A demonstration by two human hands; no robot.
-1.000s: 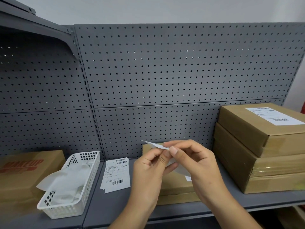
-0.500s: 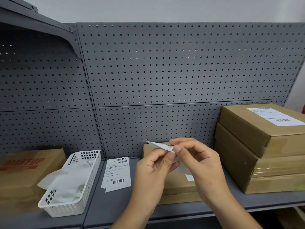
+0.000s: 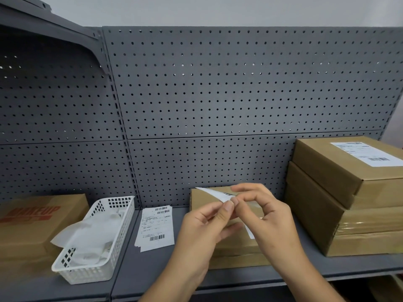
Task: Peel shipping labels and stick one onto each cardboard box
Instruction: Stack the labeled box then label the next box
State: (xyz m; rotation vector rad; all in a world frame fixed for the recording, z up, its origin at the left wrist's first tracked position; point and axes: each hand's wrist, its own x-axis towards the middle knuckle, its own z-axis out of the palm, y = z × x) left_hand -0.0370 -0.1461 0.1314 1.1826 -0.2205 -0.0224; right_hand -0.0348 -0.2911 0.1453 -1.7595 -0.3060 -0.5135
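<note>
**Label pinched between both hands**

A label [image 3: 214, 193] is pinched at one end by the left hand [image 3: 202, 227] and the right hand [image 3: 270, 216], with thumb and forefinger of each curled onto it. Just behind the fingers [image 3: 227, 207] a box [image 3: 201, 200] is seen on the shelf [image 3: 152, 273]. Left of the fingers a label stack [image 3: 157, 227] and a basket [image 3: 87, 277] are laid. Right of them two stacked boxes [image 3: 322, 171] are seen, the top one labelled.

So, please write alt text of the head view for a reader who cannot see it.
The left hand and right hand pinch a shipping label in front of a cardboard box on a grey shelf. Loose labels and a white basket lie at left; stacked boxes stand at right.
</note>
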